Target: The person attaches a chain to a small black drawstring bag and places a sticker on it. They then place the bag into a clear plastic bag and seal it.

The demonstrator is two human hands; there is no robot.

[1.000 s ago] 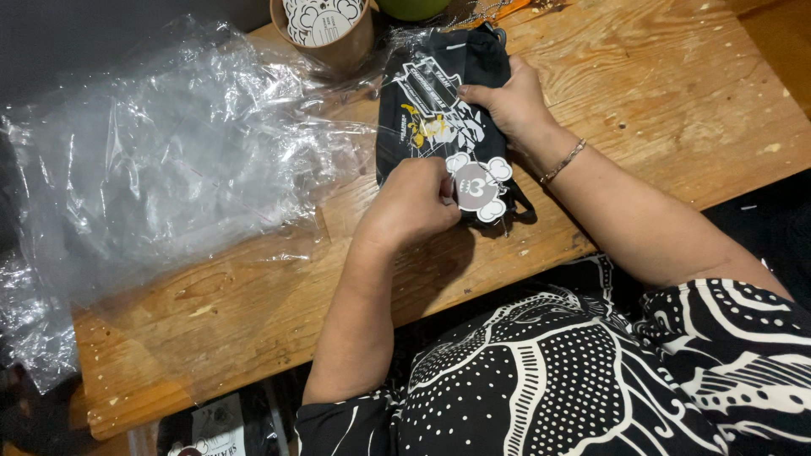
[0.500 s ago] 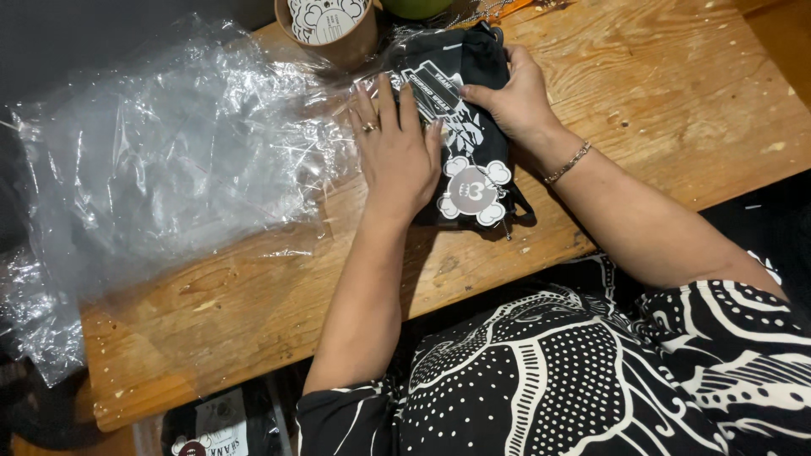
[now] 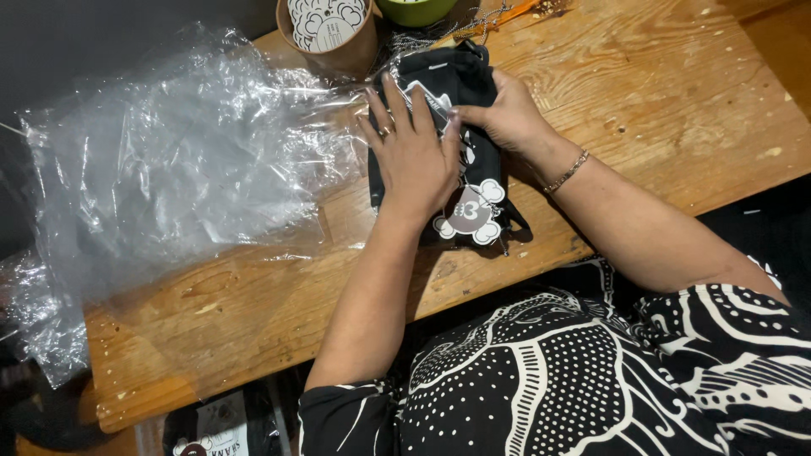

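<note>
Head view is showing the left hand point(image 3: 416, 160) lying flat, fingers spread, pressing on a folded black printed garment point(image 3: 460, 80) near the far edge of the wooden tabletop point(image 3: 659, 93). Right hand point(image 3: 500, 110) is curling around the garment's right side, thumb on top, gripping it. A flower-shaped paper tag point(image 3: 475, 213) is hanging at the garment's near end. Clear plastic bags point(image 3: 169, 169) are lying to the left; a brown paper cup point(image 3: 329, 29) is standing beyond.
</note>
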